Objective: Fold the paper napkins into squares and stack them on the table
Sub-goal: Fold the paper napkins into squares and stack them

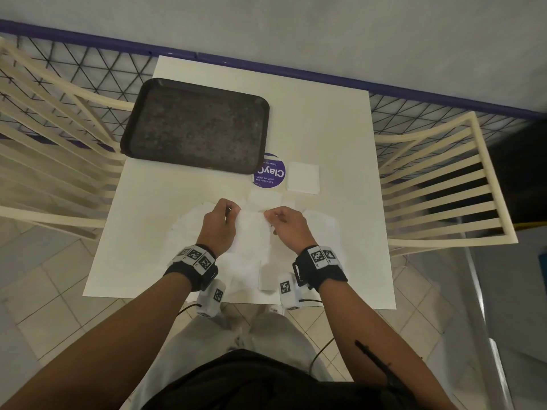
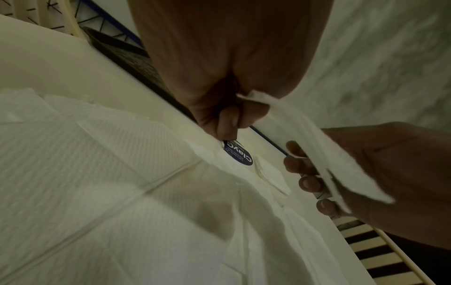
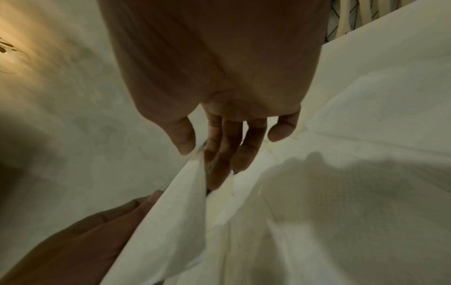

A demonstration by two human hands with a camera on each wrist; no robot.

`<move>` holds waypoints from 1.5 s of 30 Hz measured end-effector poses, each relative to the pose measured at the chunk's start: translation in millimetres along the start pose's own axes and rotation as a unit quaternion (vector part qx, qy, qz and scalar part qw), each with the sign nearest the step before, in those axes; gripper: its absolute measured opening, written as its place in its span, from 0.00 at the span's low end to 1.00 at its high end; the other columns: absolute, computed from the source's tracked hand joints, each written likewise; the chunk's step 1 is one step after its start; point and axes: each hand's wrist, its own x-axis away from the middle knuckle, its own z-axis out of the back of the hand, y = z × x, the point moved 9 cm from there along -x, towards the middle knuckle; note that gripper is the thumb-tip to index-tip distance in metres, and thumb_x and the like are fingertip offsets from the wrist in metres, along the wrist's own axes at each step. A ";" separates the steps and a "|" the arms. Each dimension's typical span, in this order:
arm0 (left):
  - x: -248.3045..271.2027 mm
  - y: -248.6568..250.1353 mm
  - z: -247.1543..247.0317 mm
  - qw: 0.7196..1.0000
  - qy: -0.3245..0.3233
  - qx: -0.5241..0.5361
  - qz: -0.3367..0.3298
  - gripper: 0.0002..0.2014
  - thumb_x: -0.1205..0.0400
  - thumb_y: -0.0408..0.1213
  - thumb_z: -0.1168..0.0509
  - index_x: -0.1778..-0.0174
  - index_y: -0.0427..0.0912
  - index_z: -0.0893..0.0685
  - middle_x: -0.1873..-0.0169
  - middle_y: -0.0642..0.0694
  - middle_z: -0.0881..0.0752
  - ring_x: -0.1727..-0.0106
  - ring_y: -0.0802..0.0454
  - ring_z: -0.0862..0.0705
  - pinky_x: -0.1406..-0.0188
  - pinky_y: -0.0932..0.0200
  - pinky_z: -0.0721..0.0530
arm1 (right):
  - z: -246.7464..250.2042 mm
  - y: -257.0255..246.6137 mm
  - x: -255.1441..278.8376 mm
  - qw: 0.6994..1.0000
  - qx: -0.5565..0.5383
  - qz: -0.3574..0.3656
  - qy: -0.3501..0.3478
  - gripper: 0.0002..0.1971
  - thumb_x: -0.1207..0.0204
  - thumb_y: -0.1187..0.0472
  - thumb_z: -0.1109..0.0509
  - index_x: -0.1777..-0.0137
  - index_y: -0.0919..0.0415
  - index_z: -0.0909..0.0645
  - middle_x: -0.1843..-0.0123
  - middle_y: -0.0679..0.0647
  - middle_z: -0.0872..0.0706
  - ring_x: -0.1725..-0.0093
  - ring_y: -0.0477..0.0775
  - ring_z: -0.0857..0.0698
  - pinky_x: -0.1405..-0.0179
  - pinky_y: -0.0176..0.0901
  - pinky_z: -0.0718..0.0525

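One white bench is seen carrying a dark tray, loose unfolded napkins and a folded napkin stack beside a purple sticker. A single napkin is held raised above the loose ones, its far edge pinched in the grip of the left hand and the right hand.

Paper napkin pinched between my left hand and right hand: thin, soft white tissue, matt, with a fine embossed grain, like the loose napkins beneath. Tray: dark, mottled, rough-looking, dull finish. Table: smooth matt white top; round sticker on it, smooth printed purple.
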 end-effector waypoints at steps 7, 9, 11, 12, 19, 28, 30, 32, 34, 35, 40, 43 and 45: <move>-4.5 0.7 1.1 1.000 0.019 -0.003 -0.003 0.06 0.08 0.36 0.42 0.46 0.42 0.20 0.55 0.44 0.12 0.56 0.45 0.17 0.58 0.61 0.27 | -5.9 2.5 3.7 0.997 0.060 0.000 -0.051 0.10 0.22 0.55 0.24 0.54 0.63 0.16 0.60 0.57 0.08 0.68 0.48 0.15 0.55 0.41 0.18; -7.0 0.5 1.2 1.000 0.024 -0.003 0.000 0.07 0.08 0.37 0.41 0.44 0.41 0.19 0.55 0.45 0.13 0.57 0.46 0.17 0.58 0.62 0.28 | -3.7 2.5 2.7 0.997 0.060 0.005 -0.056 0.08 0.22 0.58 0.24 0.55 0.63 0.16 0.61 0.58 0.08 0.69 0.47 0.16 0.57 0.40 0.18; -9.8 -0.1 -0.8 1.000 0.021 0.007 0.009 0.07 0.08 0.39 0.41 0.43 0.42 0.19 0.55 0.46 0.13 0.57 0.47 0.16 0.57 0.59 0.25 | -0.2 3.9 -3.0 0.996 0.059 0.014 -0.058 0.05 0.21 0.59 0.24 0.56 0.59 0.17 0.65 0.53 0.10 0.70 0.45 0.16 0.58 0.39 0.19; -11.2 -1.1 -2.7 1.000 0.014 0.013 0.020 0.08 0.08 0.41 0.41 0.42 0.43 0.19 0.55 0.47 0.13 0.57 0.47 0.16 0.58 0.57 0.23 | 2.9 4.5 -7.6 0.996 0.061 0.018 -0.057 0.05 0.21 0.59 0.24 0.56 0.57 0.17 0.66 0.51 0.11 0.71 0.45 0.17 0.58 0.39 0.20; -16.0 -20.7 -25.5 0.991 -0.092 0.019 0.093 0.08 0.09 0.46 0.40 0.46 0.48 0.17 0.63 0.48 0.09 0.69 0.47 0.13 0.67 0.63 0.19 | 69.3 6.3 -65.6 0.998 0.054 0.005 0.024 0.05 0.21 0.59 0.24 0.51 0.60 0.16 0.64 0.49 0.13 0.70 0.47 0.17 0.64 0.38 0.18; -18.8 -49.5 -51.1 0.972 -0.176 -0.031 0.152 0.06 0.11 0.42 0.36 0.49 0.48 0.15 0.61 0.50 0.07 0.66 0.49 0.10 0.64 0.61 0.17 | 144.9 22.4 -157.0 0.985 0.124 -0.030 0.115 0.06 0.21 0.56 0.25 0.47 0.54 0.13 0.50 0.57 0.07 0.47 0.61 0.10 0.36 0.57 0.15; -20.3 -52.6 -52.3 0.970 -0.177 -0.035 0.161 0.06 0.11 0.42 0.36 0.49 0.47 0.15 0.61 0.50 0.07 0.65 0.48 0.09 0.63 0.59 0.16 | 150.2 22.7 -166.9 0.979 0.164 -0.039 0.113 0.08 0.20 0.56 0.27 0.45 0.57 0.12 0.45 0.57 0.08 0.42 0.61 0.12 0.37 0.46 0.18; -21.6 -55.9 -52.0 0.968 -0.176 -0.042 0.171 0.06 0.11 0.42 0.36 0.48 0.48 0.15 0.60 0.50 0.07 0.64 0.49 0.09 0.63 0.62 0.18 | 152.0 24.9 -173.5 0.973 0.196 -0.051 0.110 0.10 0.19 0.57 0.29 0.44 0.59 0.11 0.43 0.57 0.09 0.41 0.61 0.13 0.45 0.37 0.25; -23.4 -57.1 -50.9 0.968 -0.171 -0.044 0.176 0.06 0.10 0.41 0.37 0.47 0.46 0.15 0.60 0.49 0.07 0.65 0.51 0.10 0.66 0.66 0.20 | 151.2 27.9 -177.8 0.970 0.207 -0.060 0.111 0.10 0.19 0.58 0.29 0.44 0.61 0.11 0.42 0.58 0.09 0.40 0.62 0.13 0.48 0.37 0.27; -24.4 -57.3 -50.5 0.969 -0.167 -0.042 0.179 0.06 0.10 0.40 0.37 0.46 0.45 0.15 0.60 0.48 0.08 0.66 0.53 0.11 0.68 0.69 0.20 | 150.1 29.4 -179.9 0.968 0.215 -0.062 0.111 0.10 0.19 0.58 0.29 0.45 0.64 0.11 0.43 0.60 0.09 0.41 0.63 0.13 0.48 0.38 0.26; -26.4 -59.8 -49.5 0.968 -0.157 -0.036 0.191 0.07 0.11 0.39 0.36 0.45 0.43 0.14 0.61 0.48 0.08 0.67 0.56 0.11 0.70 0.73 0.21 | 146.9 39.2 -183.1 0.967 0.210 -0.083 0.120 0.10 0.21 0.57 0.26 0.44 0.61 0.13 0.45 0.54 0.09 0.45 0.55 0.14 0.52 0.32 0.31; -26.9 -59.2 -49.8 0.968 -0.158 -0.041 0.190 0.06 0.11 0.40 0.36 0.47 0.45 0.14 0.61 0.49 0.07 0.67 0.53 0.10 0.66 0.67 0.20 | 148.4 44.2 -175.7 0.972 0.161 -0.101 0.141 0.15 0.24 0.55 0.23 0.39 0.56 0.17 0.49 0.49 0.14 0.53 0.50 0.19 0.53 0.34 0.26; -27.9 -56.0 -50.7 0.969 -0.158 -0.042 0.185 0.06 0.11 0.40 0.36 0.48 0.46 0.14 0.62 0.50 0.07 0.67 0.52 0.10 0.66 0.65 0.20 | 149.7 46.0 -168.4 0.970 0.145 -0.105 0.166 0.17 0.26 0.53 0.22 0.40 0.52 0.20 0.47 0.50 0.12 0.51 0.54 0.14 0.48 0.42 0.18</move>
